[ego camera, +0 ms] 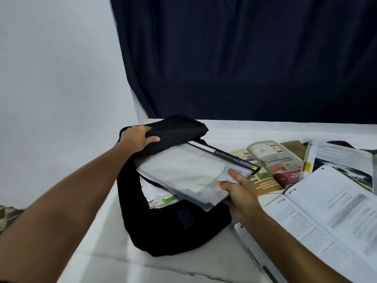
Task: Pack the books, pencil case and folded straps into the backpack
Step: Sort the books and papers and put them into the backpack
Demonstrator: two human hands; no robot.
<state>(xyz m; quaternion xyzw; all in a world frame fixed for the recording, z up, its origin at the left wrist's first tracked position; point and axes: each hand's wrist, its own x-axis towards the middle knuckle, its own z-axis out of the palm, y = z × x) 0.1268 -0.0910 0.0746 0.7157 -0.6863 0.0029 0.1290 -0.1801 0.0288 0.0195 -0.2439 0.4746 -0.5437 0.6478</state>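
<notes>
One backpack (163, 227) near the table's (114, 260) left edge is held open by the left hand (135, 138) gripping its flap; one book (195, 172), perhaps a file, is pinched by the right hand (239, 190) at its mouth. Three open books (334, 203) are spread rightward.

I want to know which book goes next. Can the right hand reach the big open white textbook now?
Probably not yet: the right hand grips the grey plastic file folder that is half inside the black backpack. The open white textbook lies uncovered just beside it.
</notes>
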